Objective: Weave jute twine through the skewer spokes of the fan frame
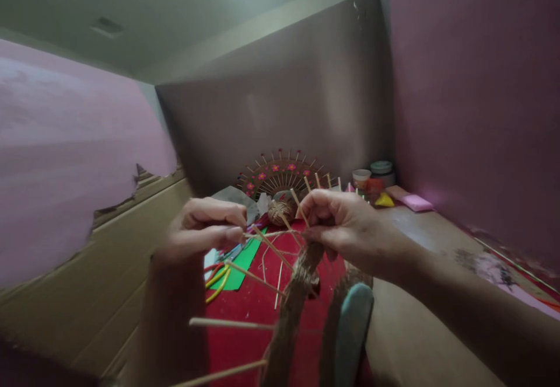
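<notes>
A curved, brown twine-wrapped frame point(289, 317) stands in front of me, with several thin wooden sticks point(236, 323) poking out from its outer side. To the left, my left hand point(210, 226) pinches a strand of twine point(271, 234) that runs taut toward the frame. My right hand point(341, 220) is closed at the frame's top, its thumb and fingers gripping the frame beside a stick; the exact spot under its fingertips is hidden. A ball of twine point(280, 213) lies just behind the hands.
Below is a red cloth point(249, 340). Pliers with yellow handles point(219, 282) lie near a green sheet point(249, 261). A decorated fan-shaped piece point(282, 171) with pink flowers leans on the back wall. Tubs point(361, 177) and a pink block point(417, 202) sit at back right.
</notes>
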The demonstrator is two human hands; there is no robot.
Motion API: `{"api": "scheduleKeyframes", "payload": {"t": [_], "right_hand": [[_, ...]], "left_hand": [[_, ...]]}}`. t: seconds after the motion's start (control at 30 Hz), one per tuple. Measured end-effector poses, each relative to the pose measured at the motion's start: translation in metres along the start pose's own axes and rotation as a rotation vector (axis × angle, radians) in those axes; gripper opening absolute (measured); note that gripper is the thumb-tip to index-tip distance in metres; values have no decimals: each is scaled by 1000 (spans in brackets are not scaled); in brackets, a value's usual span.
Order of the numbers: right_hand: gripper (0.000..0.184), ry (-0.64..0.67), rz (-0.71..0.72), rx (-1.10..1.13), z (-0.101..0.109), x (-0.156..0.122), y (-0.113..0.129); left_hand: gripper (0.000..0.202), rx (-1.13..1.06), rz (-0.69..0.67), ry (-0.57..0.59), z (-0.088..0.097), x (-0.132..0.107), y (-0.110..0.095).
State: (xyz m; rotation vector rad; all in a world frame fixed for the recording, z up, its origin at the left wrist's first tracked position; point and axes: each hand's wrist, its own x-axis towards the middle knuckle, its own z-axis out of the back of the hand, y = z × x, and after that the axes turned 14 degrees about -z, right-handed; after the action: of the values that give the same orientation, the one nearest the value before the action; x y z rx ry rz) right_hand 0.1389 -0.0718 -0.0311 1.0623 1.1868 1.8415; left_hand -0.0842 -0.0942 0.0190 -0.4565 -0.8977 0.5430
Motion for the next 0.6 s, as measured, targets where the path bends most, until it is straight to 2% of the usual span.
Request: {"api": "scheduleKeyframes", "payload": {"t": [0.1,0.2,0.3,0.37,0.47,0.6], "right_hand": [[11,-131,35,-38,8,0,1],[10,-228,34,-57,16,4,-2],[11,-214,-61,-9,23,12,-10],[12,-167,-126,44,27,16,-13],[12,-131,-152,73,30,18,-13],[13,-115,-137,57,27,17,-11]], "left_hand": [[16,67,32,120,7,5,10],[13,124,69,284,1,15,22],[15,136,55,528,-11,24,36],[15,116,22,641,-17,26,46],[17,89,17,706,-21,25,57],[21,-46,104,694,-23,21,60]]}}
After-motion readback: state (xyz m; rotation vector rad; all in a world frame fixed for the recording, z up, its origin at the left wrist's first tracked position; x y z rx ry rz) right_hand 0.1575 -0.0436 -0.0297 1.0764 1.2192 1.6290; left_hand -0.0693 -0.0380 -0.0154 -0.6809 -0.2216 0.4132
